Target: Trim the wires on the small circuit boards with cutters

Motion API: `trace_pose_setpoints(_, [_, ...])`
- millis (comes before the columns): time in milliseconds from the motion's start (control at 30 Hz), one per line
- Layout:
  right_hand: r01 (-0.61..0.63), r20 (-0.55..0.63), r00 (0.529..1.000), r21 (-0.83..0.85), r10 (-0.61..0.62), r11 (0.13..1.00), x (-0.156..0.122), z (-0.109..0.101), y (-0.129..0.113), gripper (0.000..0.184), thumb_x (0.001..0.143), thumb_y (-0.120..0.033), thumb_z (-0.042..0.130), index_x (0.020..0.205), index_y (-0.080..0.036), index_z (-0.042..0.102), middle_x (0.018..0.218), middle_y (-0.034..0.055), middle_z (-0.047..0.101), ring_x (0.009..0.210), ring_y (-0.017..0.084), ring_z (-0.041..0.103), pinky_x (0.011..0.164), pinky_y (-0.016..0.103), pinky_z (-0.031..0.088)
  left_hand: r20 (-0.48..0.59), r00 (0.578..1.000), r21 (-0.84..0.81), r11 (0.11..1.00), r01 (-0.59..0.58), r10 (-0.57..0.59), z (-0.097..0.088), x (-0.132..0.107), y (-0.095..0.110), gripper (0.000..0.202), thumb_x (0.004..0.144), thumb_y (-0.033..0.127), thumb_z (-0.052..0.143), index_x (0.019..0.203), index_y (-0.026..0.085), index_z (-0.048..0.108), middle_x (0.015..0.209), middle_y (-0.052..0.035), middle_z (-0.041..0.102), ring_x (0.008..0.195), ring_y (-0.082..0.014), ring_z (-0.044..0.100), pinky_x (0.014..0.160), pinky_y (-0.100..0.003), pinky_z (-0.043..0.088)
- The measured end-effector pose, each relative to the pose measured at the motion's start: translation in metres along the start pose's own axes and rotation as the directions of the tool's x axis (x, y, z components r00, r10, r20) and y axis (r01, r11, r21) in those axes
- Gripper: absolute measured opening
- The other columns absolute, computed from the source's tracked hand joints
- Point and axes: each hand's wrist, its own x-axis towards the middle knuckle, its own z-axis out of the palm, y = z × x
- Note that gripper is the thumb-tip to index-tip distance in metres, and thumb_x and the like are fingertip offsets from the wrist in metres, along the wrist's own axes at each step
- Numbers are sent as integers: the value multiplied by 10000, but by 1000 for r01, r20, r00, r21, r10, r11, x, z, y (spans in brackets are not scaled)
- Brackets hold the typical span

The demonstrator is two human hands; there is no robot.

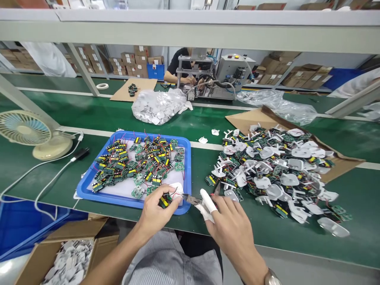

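Note:
Between thumb and fingers, my left hand (158,211) grips a small circuit board (165,201) with a white plastic cover (177,189) beside it, joined by thin red wires. My right hand (230,221), with white finger cots on thumb and forefinger, is closed round a pair of pliers (192,199). The jaws point left and reach the wires by the white cover. Both hands are over the near right corner of a blue tray (187,158), which holds many loose circuit boards (118,162). To the right lies a heap of white covers with boards attached (267,170).
A clear bag of white parts (160,106) lies beyond the tray. Two loose white pieces (203,140) are on the green table. A fan (26,130) with cables stands left. Below is a carton of white covers (69,261). Across, a person (178,71) works at a machine (228,75).

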Motion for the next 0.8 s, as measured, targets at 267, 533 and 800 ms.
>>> trace_pose_setpoints(267, [53, 162, 986, -82, -39, 995, 7, -11, -1, 168, 771, -79, 631, 831, -207, 720, 968, 120, 694, 880, 270, 566, 770, 398, 435, -65, 985, 47, 986, -157, 160, 3, -2, 1, 87, 888, 246, 704, 967, 213, 697, 967, -55, 785, 933, -215, 759, 826, -326, 614])
trace_pose_setpoints(533, [-59, 187, 981, 51, 48, 997, 0, 0, -2, 309, 696, -93, 588, 958, -207, 708, 951, 87, 719, 845, 251, 641, 721, 349, 495, -92, 954, 89, 956, -279, 287, 4, -4, 3, 123, 905, 158, 686, 1023, 192, 679, 990, -74, 772, 977, -205, 744, 888, -328, 599])
trace_pose_setpoints(800, [-119, 220, 970, 71, 101, 990, -6, 4, -2, 359, 695, -118, 550, 1007, -201, 707, 1013, 94, 745, 847, 244, 703, 691, 316, 560, -120, 916, 134, 921, -367, 382, 9, -6, 0, 152, 923, 126, 671, 1059, 189, 650, 968, -73, 758, 936, -197, 736, 852, -335, 606])
